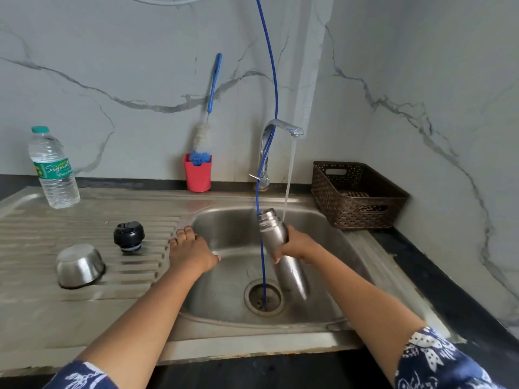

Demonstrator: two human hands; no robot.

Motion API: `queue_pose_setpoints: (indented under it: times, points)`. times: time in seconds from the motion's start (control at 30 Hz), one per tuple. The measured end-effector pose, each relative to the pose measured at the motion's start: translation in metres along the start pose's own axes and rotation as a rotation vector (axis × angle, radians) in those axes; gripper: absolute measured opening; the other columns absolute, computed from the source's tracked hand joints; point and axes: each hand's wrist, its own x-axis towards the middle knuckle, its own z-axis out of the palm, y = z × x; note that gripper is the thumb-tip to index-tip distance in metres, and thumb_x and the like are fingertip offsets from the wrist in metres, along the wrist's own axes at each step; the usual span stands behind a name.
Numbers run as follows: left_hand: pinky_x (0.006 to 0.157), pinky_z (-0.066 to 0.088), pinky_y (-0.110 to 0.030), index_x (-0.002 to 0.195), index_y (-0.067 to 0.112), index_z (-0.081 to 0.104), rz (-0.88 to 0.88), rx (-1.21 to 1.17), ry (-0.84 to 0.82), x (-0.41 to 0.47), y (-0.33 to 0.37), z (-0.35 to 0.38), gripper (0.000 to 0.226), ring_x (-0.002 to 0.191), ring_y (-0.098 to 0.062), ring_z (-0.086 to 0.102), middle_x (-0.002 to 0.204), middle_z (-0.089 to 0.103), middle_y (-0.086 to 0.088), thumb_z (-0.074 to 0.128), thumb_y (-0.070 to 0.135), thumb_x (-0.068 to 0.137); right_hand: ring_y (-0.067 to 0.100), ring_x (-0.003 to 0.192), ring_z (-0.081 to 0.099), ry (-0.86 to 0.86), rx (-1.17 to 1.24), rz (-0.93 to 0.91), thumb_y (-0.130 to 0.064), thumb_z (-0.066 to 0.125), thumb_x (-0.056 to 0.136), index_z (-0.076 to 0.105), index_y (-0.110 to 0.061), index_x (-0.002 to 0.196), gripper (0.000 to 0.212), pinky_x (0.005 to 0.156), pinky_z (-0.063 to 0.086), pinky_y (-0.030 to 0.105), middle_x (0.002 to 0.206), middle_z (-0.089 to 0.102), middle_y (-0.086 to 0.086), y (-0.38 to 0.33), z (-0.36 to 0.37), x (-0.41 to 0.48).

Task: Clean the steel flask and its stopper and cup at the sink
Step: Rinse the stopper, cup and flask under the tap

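Right hand [297, 244] grips the tilted flask [283, 254] mid-body, mouth up beside the stream; left hand [191, 249] rests flat, fingers straight, on the sink [323, 318] rim.

Tilted flask [292, 272] over sink [219, 293]; stopper [129, 236], inverted cup [80, 265] alongside.

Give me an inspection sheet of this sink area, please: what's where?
Surface: steel sink with ribbed drainboard; tap running.
Job's things: flask tilted over the basin, mouth near the stream; black stopper and inverted cup on drainboard.
Clutter: water bottle, brush in red holder, brown basket.
Hands: left hand rests flat on the sink rim; right hand grips the flask.
Cables: blue tube hangs into the drain.
Surroundings: marble-look wall.
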Motion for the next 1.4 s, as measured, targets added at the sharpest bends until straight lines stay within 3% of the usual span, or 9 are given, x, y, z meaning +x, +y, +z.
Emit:
queue_pose_setpoints:
  times: [0.07,0.13,0.27,0.5,0.67,0.8,0.87,1.1,1.4]
  points:
    - [0.116,0.015,-0.043,0.150,0.008,0.024,0.000,0.011,0.006,0.000,0.000,0.000,0.093,0.144,-0.031,0.011,0.159,0.007,-0.012,0.051,0.066,0.083,0.024,0.103,0.057,0.015,0.262,0.094,-0.025,0.084,0.058,0.038,-0.017,0.136,0.091,0.068,0.052,0.029,0.120,0.057,0.006,0.013,0.000,0.005]
    - [0.116,0.015,-0.042,0.150,0.008,0.025,0.003,0.020,0.007,0.000,0.000,0.001,0.091,0.144,-0.031,0.011,0.159,0.007,-0.012,0.050,0.066,0.084,0.026,0.105,0.057,0.065,0.366,0.140,-0.025,0.085,0.058,0.040,-0.014,0.130,0.086,0.077,0.055,0.037,0.121,0.057,0.007,0.018,-0.002,0.013]
    - [0.116,0.014,-0.041,0.150,0.009,0.024,0.003,0.022,0.004,0.001,0.001,0.001,0.090,0.145,-0.030,0.010,0.159,0.006,-0.012,0.050,0.066,0.085,0.029,0.109,0.057,0.199,0.273,0.090,-0.031,0.085,0.058,0.039,-0.015,0.129,0.086,0.094,0.049,0.044,0.120,0.059,0.008,0.019,-0.009,0.027]
    - [0.117,0.013,-0.041,0.151,0.011,0.023,-0.010,0.034,0.004,0.001,0.002,0.001,0.091,0.146,-0.030,0.008,0.160,0.005,-0.011,0.049,0.067,0.084,0.027,0.111,0.057,0.246,0.287,0.026,-0.034,0.085,0.060,0.041,-0.016,0.130,0.085,0.094,0.048,0.039,0.123,0.058,0.007,0.021,-0.022,0.040]
    - [0.117,0.015,-0.041,0.151,0.012,0.024,-0.007,0.046,0.010,0.000,0.002,0.001,0.091,0.145,-0.030,0.010,0.159,0.007,-0.011,0.050,0.067,0.084,0.027,0.112,0.056,0.173,0.211,0.031,-0.033,0.085,0.058,0.041,-0.015,0.133,0.089,0.093,0.049,0.039,0.127,0.057,0.007,0.027,-0.020,0.041]
    - [0.117,0.014,-0.041,0.151,0.013,0.023,-0.015,0.038,0.008,0.000,0.002,0.001,0.091,0.145,-0.029,0.010,0.159,0.007,-0.010,0.050,0.066,0.083,0.025,0.109,0.057,0.226,0.372,0.009,-0.030,0.086,0.058,0.041,-0.018,0.132,0.087,0.093,0.048,0.037,0.124,0.059,0.005,0.025,-0.023,0.043]
    - [0.117,0.014,-0.041,0.151,0.014,0.023,-0.013,0.038,0.011,0.000,0.003,0.001,0.091,0.145,-0.029,0.010,0.159,0.007,-0.010,0.050,0.067,0.083,0.027,0.111,0.056,0.163,0.313,0.028,-0.030,0.086,0.060,0.040,-0.017,0.133,0.087,0.092,0.047,0.035,0.126,0.057,0.007,0.029,-0.012,0.039]
    - [0.117,0.014,-0.041,0.151,0.013,0.024,-0.013,0.051,0.004,0.000,0.003,0.001,0.090,0.145,-0.030,0.010,0.159,0.006,-0.011,0.051,0.066,0.083,0.028,0.115,0.055,0.200,0.391,0.020,-0.026,0.086,0.061,0.038,-0.017,0.134,0.088,0.096,0.047,0.040,0.128,0.056,0.008,0.034,-0.014,0.040]
    - [0.117,0.014,-0.042,0.151,0.012,0.024,-0.009,0.055,0.005,-0.001,0.003,0.001,0.091,0.145,-0.031,0.009,0.159,0.006,-0.011,0.050,0.067,0.083,0.028,0.116,0.054,0.183,0.300,0.020,-0.030,0.086,0.060,0.038,-0.019,0.135,0.090,0.097,0.046,0.041,0.129,0.056,0.007,0.038,-0.017,0.039]
